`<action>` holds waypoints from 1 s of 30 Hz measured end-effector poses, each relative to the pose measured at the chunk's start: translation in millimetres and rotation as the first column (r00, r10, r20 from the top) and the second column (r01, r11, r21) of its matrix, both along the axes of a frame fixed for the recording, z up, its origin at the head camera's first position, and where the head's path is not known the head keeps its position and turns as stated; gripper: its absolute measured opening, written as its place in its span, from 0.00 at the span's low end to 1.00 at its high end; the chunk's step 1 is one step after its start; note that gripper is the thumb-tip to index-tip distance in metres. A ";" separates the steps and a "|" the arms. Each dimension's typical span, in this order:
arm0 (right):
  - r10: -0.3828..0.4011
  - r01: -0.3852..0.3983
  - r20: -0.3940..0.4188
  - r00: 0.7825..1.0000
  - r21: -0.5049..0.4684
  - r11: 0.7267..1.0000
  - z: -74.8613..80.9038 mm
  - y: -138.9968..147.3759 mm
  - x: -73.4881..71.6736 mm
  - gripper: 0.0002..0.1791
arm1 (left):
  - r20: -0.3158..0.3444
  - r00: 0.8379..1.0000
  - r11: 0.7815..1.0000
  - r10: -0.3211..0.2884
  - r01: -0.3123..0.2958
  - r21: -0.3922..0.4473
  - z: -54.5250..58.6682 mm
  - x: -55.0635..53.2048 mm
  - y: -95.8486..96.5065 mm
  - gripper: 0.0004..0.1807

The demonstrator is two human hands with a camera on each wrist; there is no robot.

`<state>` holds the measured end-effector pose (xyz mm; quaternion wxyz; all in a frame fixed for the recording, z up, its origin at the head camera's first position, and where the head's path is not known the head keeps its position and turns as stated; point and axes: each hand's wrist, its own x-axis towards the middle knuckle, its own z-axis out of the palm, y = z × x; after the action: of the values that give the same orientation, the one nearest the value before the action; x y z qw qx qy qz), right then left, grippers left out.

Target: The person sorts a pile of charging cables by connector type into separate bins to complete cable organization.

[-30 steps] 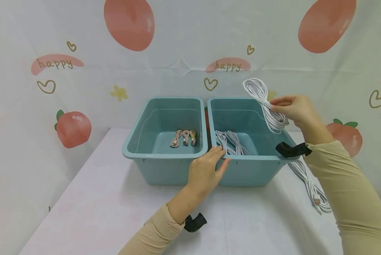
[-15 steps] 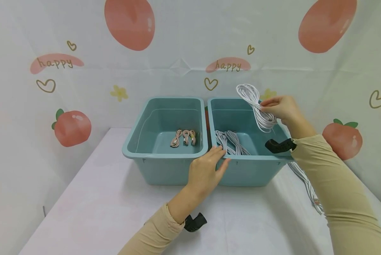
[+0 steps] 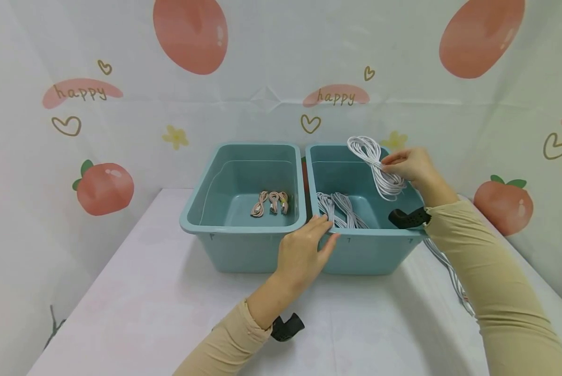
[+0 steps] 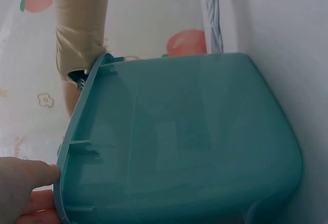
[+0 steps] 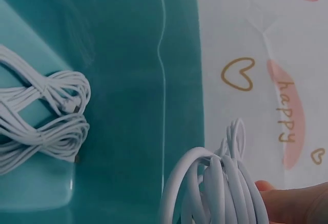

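Note:
My right hand [image 3: 417, 168] pinches a coiled white charging cable [image 3: 373, 162] above the right teal plastic bin [image 3: 374, 253]. In the right wrist view the same cable [image 5: 218, 188] fills the lower part, with only a bit of my hand showing. My left hand [image 3: 304, 251] grips the front rim of that bin near its left corner. The left wrist view has the thumb [image 4: 43, 172] on the outer side and fingers beyond the rim. White cable coils [image 3: 344, 211] lie in the right bin. Several small pinkish cables [image 3: 271, 202] lie in the left teal bin [image 3: 243, 250].
Another long white cable [image 3: 450, 274] lies on the table right of the bins, partly hidden by my right sleeve. The two bins stand side by side on the white-covered table [image 3: 168, 313]. Behind them hangs a printed backdrop [image 3: 262, 68].
My right hand has moved left and slightly down with the white cable, from over the right bin's right edge to over its inside. My left hand has stayed on the rim.

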<state>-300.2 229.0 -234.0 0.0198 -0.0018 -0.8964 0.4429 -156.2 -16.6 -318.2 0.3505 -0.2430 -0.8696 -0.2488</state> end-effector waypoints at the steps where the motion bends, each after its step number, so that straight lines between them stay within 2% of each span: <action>1: 0.004 -0.004 -0.001 1.000 0.002 1.000 -0.3 -0.1 -0.4 0.17 | -0.001 1.000 1.000 0.000 0.000 -0.002 0.2 -0.1 0.0 0.13; 7: -0.001 0.000 0.009 1.000 0.046 0.999 -1.3 -0.4 -1.0 0.18 | 0.005 1.000 1.000 -0.001 0.001 0.000 0.4 -0.6 -0.2 0.13; 10: -0.004 0.002 0.039 0.999 0.056 0.998 -0.8 -0.5 0.5 0.21 | 0.005 1.000 1.000 0.004 -0.004 -0.006 0.7 -0.9 -0.2 0.13; 15: 0.016 -0.022 0.081 0.997 0.076 0.997 0.2 0.6 2.9 0.25 | 0.013 1.000 1.000 0.011 -0.011 -0.011 0.7 -0.9 0.0 0.13; 19: 0.041 -0.046 0.075 0.996 0.068 0.997 -0.4 3.1 3.7 0.25 | 0.020 1.000 1.000 0.015 -0.015 -0.021 0.9 -0.8 0.0 0.14; 23: 0.082 -0.085 0.081 0.993 0.032 0.996 1.3 7.4 6.1 0.27 | 0.027 1.000 1.000 0.011 -0.010 -0.017 0.7 -0.6 -0.1 0.14; 26: 0.122 -0.118 0.091 0.988 -0.045 0.992 3.6 12.3 8.9 0.26 | 0.030 1.000 1.000 0.008 -0.008 -0.013 0.3 -0.5 -0.3 0.14; 30: 0.169 -0.156 0.075 0.983 -0.148 0.977 6.8 23.3 14.7 0.13 | 0.023 1.000 1.000 0.011 -0.010 -0.011 -0.3 -0.8 -0.5 0.14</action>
<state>-285.5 252.3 -227.2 -0.0560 0.0507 -0.8599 0.5048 -157.0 -17.1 -318.6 0.3403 -0.2375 -0.8763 -0.2448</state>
